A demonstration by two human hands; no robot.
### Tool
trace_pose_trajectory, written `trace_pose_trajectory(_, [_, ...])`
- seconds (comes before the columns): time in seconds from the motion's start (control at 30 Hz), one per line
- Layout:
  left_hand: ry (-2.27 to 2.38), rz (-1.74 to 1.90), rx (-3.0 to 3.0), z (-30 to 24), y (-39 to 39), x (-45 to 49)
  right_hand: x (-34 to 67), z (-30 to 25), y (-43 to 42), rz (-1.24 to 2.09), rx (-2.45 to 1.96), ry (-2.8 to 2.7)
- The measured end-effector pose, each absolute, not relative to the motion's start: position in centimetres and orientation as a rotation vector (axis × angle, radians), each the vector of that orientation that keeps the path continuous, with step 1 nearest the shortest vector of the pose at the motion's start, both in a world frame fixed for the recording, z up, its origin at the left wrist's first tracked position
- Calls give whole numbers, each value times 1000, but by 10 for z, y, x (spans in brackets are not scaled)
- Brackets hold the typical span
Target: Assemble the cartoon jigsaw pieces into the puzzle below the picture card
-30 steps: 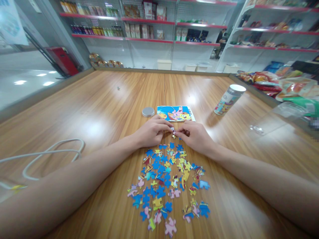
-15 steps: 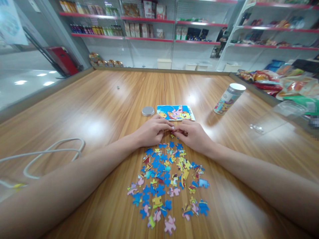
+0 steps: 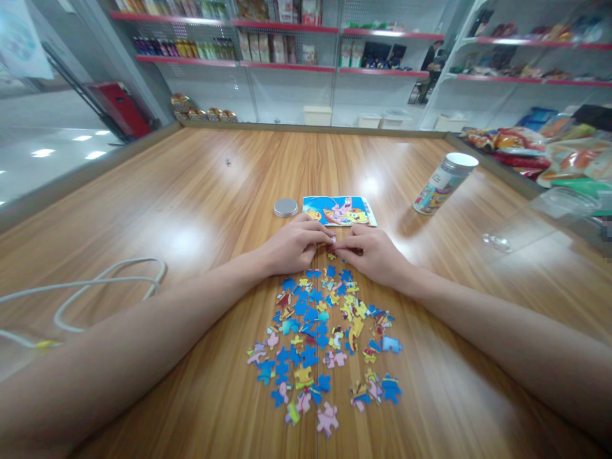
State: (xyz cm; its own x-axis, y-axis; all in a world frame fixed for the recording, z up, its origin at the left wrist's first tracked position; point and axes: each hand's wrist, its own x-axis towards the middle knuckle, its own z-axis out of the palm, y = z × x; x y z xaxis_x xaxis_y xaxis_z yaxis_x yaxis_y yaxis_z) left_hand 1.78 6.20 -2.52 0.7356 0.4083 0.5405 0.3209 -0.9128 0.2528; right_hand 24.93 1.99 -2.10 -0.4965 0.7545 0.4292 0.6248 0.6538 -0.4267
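A shelving unit (image 3: 287, 67) with red shelf edges stood behind the wood-grain table (image 3: 210, 185), which formed the work surface. Packaged goods (image 3: 521, 143) were heaped along the table's right edge.

The loose puzzle pieces (image 3: 310, 356), mainly blue, yellow and pink, were spread over the near middle of the table, between the two forearms. A white cable (image 3: 109, 279) formed a loop to the left, well apart from the pieces.

The left hand (image 3: 299, 245) and the right hand (image 3: 375, 252) faced each other beyond the spread, their fingertips nearly meeting. Right grip: narrow, with thumb and index finger pinched on one small piece (image 3: 333, 236). Left grip: fingers bent and narrow, with the tips at the same piece; whether the thumb had closed on it could not be determined, the underside being hidden.

The printed canister (image 3: 442, 185) stood on the table to the right, near the far corner. The picture card (image 3: 329, 210), printed with cartoon figures on blue, lay flat just beyond the fingers. A round metal lid (image 3: 285, 207) lay just beside the card's left end. The small piece was between both sets of fingertips, partly covered by them.
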Motion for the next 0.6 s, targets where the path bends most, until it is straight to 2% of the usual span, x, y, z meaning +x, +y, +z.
trace_pose_trajectory(0.47, [559, 907, 2861, -27, 65, 14, 254, -19, 13, 204, -964, -2321])
trace_pose_trajectory(0.6, [558, 895, 2876, -26, 66, 12, 251, -6, -6, 181, -812, -2321])
